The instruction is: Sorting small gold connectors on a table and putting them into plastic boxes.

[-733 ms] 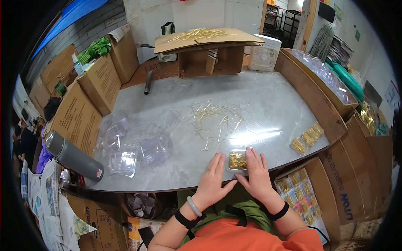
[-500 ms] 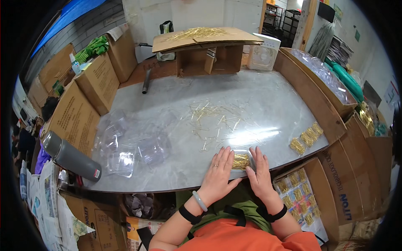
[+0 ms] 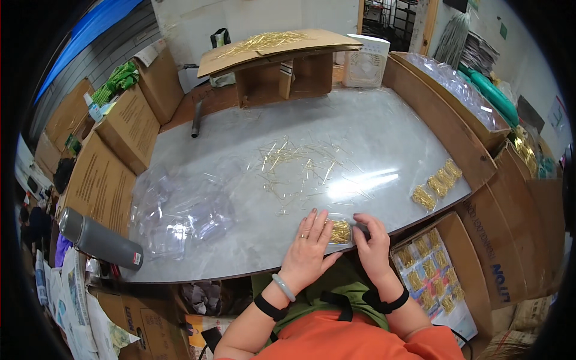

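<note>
A small clear plastic box (image 3: 341,232) filled with gold wire hooks lies at the table's near edge, between my two hands. My left hand (image 3: 309,247) rests flat with outstretched fingers along its left side, fingertips partly over the plastic. At the box's right edge is my right hand (image 3: 374,245), its fingers bent, with a gap between thumb and forefinger. Loose gold hooks (image 3: 306,165) are scattered over the table just beyond. Clear empty plastic boxes (image 3: 186,213) are piled on the left, partly see-through and hard to separate.
Several filled packs (image 3: 438,185) stand in a row at the table's right edge. Below them, an open carton (image 3: 474,264) holds more packs. A grey bottle (image 3: 101,239) leans at the left edge. A cardboard stand (image 3: 255,84) bears more hooks at the back, beside a white fan (image 3: 366,65).
My right hand has gone from stretched fingers to bent ones at the box's right side. My left hand has shifted slightly left relative to the picture, as the whole view moved.
</note>
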A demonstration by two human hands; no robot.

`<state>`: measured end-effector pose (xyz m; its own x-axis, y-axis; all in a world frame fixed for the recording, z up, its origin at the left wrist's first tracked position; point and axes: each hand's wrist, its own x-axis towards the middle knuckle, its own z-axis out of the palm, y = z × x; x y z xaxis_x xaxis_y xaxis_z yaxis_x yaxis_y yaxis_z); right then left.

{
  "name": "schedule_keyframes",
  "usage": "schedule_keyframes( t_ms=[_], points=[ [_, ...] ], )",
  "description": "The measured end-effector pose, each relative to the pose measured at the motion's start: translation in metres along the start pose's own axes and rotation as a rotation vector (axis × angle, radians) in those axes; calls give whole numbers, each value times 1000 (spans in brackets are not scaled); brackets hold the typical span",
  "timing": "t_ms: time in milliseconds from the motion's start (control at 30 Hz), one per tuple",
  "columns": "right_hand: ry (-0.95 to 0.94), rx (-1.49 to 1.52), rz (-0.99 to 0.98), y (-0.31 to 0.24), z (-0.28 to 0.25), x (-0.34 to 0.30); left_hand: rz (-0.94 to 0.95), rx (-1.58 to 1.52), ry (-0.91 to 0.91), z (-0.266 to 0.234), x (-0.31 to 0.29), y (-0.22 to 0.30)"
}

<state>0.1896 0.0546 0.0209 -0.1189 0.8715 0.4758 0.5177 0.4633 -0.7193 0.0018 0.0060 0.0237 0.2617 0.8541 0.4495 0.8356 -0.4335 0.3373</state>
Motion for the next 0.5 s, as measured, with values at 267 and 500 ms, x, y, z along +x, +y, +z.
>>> schedule_keyframes(
  t_ms=[267, 500],
  points=[
    [-154, 60, 2, 2, 9, 14, -39, -74, -13, 2, -3, -5],
    [-64, 36, -178, -14, 8, 0, -28, -71, -3, 0, -4, -4]
  ],
)
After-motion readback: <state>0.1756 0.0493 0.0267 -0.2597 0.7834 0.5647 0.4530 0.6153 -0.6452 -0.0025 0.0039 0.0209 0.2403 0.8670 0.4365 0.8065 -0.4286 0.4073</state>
